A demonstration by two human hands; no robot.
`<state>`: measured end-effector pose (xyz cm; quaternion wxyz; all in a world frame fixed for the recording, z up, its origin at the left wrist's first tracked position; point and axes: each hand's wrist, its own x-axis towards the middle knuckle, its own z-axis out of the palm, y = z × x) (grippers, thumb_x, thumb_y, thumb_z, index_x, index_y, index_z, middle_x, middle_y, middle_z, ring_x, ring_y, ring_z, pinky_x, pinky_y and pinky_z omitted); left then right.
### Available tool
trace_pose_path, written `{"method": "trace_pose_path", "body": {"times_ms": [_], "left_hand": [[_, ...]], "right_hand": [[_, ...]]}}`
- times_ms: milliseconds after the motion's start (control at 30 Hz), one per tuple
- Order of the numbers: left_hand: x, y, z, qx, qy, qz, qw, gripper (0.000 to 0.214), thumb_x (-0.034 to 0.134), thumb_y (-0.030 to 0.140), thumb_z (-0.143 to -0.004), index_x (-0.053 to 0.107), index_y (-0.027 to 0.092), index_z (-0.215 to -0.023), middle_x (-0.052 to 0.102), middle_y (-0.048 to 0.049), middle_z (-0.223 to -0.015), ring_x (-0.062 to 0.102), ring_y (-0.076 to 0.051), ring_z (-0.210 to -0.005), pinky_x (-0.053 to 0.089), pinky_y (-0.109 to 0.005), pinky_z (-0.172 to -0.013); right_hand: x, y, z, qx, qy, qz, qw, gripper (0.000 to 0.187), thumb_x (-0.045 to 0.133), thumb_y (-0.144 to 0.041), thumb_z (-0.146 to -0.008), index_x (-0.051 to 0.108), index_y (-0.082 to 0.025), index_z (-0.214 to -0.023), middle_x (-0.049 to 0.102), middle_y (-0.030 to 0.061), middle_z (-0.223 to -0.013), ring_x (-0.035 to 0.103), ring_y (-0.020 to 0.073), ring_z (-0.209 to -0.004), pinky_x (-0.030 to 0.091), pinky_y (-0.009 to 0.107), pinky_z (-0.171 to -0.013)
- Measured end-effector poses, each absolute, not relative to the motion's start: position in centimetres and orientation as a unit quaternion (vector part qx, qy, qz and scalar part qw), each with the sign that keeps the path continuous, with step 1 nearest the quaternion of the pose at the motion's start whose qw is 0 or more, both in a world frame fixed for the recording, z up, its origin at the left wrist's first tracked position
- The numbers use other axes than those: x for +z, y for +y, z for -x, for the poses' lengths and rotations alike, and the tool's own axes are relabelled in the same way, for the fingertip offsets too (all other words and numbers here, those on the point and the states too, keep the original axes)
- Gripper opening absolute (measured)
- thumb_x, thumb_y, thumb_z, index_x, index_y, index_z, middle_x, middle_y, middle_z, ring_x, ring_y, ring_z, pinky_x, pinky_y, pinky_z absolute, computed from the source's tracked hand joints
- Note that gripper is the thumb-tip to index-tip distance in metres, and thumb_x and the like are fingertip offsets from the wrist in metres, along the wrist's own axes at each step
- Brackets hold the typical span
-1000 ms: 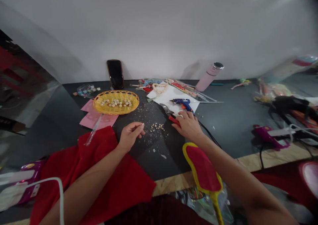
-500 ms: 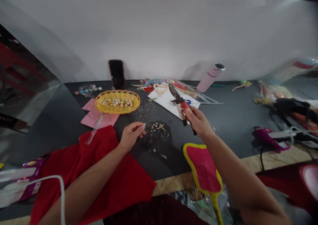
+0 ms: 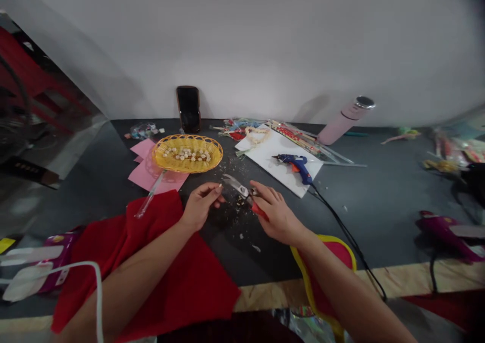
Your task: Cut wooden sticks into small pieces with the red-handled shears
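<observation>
Shears [image 3: 238, 187]: silver blades, red handles (partly hidden); right hand [image 3: 278, 216] holds them.

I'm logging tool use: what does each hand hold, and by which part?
Right hand grips cutters by red handles; left hand pinches a small pale piece in its fingers.

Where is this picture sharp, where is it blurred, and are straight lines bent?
Head view: sharp in the middle, around the basket, the left hand pinching a small piece and the right hand gripping the cutters; blurred toward both side edges; the wide lens curves the wall's lower edge at left; soft, even light; faint bottle shadow on the wall.
</observation>
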<state>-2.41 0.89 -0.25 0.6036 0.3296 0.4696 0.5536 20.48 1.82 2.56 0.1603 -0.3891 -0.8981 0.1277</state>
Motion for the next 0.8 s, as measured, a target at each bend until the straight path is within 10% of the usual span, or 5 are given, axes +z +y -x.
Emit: {"method": "trace_pose_path", "body": {"times_ms": [800], "left_hand": [[-0.2,0.6,2.3,0.536,0.477,-0.388,0.578,0.014,0.065,0.028,-0.076,0.063,0.015,-0.080,0.061,0.0004,-0.066,0.053,-0.007,-0.057,0.040,-0.017,-0.050]], "right_hand": [[2.3,0.5,-19.2,0.069,-0.909,0.390,0.132,0.028,0.049,-0.015,-0.082,0.060,-0.021,-0.107,0.033,0.0100,-0.145,0.035,0.0301,-0.123,0.034,0.049,-0.096]]}}
